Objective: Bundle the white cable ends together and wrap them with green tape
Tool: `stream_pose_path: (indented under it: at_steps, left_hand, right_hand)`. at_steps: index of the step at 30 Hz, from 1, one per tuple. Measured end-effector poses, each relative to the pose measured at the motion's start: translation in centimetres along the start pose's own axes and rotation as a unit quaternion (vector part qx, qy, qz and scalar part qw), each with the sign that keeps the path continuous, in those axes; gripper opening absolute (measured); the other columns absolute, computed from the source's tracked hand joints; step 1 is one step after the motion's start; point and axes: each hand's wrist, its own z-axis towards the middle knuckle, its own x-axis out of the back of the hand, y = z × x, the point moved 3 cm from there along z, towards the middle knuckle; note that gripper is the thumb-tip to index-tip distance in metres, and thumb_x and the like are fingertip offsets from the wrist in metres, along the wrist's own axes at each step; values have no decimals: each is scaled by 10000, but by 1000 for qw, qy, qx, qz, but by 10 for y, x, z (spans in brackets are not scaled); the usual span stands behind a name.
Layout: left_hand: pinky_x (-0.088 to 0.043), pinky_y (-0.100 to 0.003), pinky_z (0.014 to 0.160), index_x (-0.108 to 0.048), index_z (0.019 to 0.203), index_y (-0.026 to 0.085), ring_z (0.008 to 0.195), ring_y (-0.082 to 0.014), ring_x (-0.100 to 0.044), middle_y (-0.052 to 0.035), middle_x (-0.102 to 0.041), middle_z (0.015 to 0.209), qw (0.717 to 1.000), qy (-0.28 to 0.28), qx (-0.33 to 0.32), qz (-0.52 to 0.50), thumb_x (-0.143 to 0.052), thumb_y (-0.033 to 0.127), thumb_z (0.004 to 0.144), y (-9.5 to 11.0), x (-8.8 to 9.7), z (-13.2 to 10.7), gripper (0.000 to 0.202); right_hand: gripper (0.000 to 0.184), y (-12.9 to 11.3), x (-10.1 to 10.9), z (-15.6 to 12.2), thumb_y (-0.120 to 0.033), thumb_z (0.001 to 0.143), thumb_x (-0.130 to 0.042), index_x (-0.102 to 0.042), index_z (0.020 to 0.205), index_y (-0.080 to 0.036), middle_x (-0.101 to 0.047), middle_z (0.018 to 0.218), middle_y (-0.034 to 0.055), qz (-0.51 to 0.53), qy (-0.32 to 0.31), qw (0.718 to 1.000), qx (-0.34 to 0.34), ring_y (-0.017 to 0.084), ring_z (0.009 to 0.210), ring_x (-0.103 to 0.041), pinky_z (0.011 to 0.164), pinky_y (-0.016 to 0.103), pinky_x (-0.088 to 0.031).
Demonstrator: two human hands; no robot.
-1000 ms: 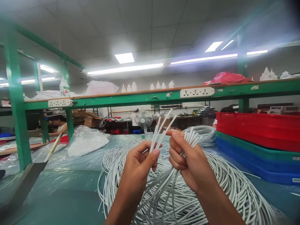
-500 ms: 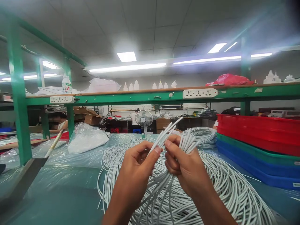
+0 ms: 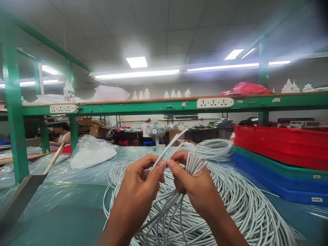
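Pale grey cables [image 3: 238, 201] lie in a large coiled heap in front of me. My left hand [image 3: 143, 182] is closed on a few cable ends [image 3: 170, 145], pinched between thumb and forefinger and pointing up to the right. Close beside it, my right hand [image 3: 193, 188] grips a bunch of cable ends [image 3: 195, 162] that stick up between its thumb and fingers. Its thumb and forefinger meet near the left fingertips, touching one of the ends there. From the bunch the cables run down into the heap; the right fingers are partly hidden.
Stacked red, green and blue trays [image 3: 279, 147] stand on the right. A smaller cable coil [image 3: 215, 149] lies behind the heap. At left are a dark blade with a handle [image 3: 25, 194] and a plastic bag [image 3: 93, 152]. A green shelf beam [image 3: 143, 106] crosses ahead. Another person [image 3: 64, 135] sits far left.
Both hands have shifted slightly left and closer together. Fewer cable ends now stand up from my left hand. The view has turned slightly to the right.
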Motion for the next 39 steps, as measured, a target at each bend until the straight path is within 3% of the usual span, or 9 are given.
stream_pose_path:
  at_steps: [5,14,21,25,29,32,34,37,39]
  left_hand:
    - [-199,-212,428,-592,709,168,467,-76,-314,8,-426,583,999,-23,5,49,-577,516,860,-2,-4,0,379]
    - [-243,-214,447,-614,695,180,475,-101,-352,14,-403,491,996,15,-29,88,-557,505,878,0,-3,0,377]
    - [-154,-209,411,-604,718,181,427,-70,-224,44,-329,478,999,-33,-24,29,-566,468,886,-4,-7,2,334]
    - [-305,-198,474,-655,851,172,496,-88,-386,14,-461,544,994,-99,-36,-21,-543,402,918,-5,-6,4,265]
    - [-495,-262,719,-657,1062,152,703,-144,-601,-42,-624,711,983,-137,-60,-110,-559,313,923,-8,-6,9,234]
    - [-542,-315,781,-628,1121,137,774,-177,-661,-81,-682,859,987,-87,-45,-131,-586,310,909,-14,-1,15,277]
    - [-559,-335,806,-623,1130,130,810,-196,-683,-94,-695,914,990,-31,-41,-133,-618,308,889,-16,5,18,300]
    - [-571,-329,823,-620,1122,114,836,-200,-694,-92,-702,901,985,33,-43,-166,-655,288,864,-16,15,22,313]
    - [-574,-317,819,-614,1110,112,841,-195,-696,-92,-707,911,978,45,-51,-198,-663,272,858,-14,18,23,302]
  right_hand:
    - [303,-2,5,4,-416,903,-617,-445,764,-208,-286,480,-106,144,61,987,20,35,383,-208,375,171,-184]
    - [300,5,1,1,-438,902,-615,-478,777,-202,-342,445,-99,64,19,998,-2,45,386,-266,390,182,-216]
    - [282,2,-2,1,-408,912,-611,-464,788,-202,-363,472,-93,126,9,992,1,43,410,-266,406,171,-217]
    - [253,1,-2,1,-401,922,-600,-508,800,-199,-321,462,-87,155,19,988,8,55,434,-291,403,153,-210]
    - [234,3,-3,2,-417,899,-625,-539,819,-214,-288,462,-92,203,81,976,19,67,417,-346,415,177,-335]
    - [258,2,-4,3,-420,882,-645,-534,793,-204,-349,546,-85,237,133,961,44,30,396,-284,405,171,-321]
    - [282,0,-2,4,-401,862,-669,-515,755,-191,-419,643,-61,241,164,955,58,28,435,-319,392,161,-289]
    - [333,-5,3,5,-387,846,-686,-473,697,-179,-458,723,-35,262,165,949,65,65,585,-473,501,179,-423]
    - [358,-8,7,5,-400,826,-706,-452,695,-185,-500,759,-27,276,149,948,56,90,650,-539,561,206,-476]
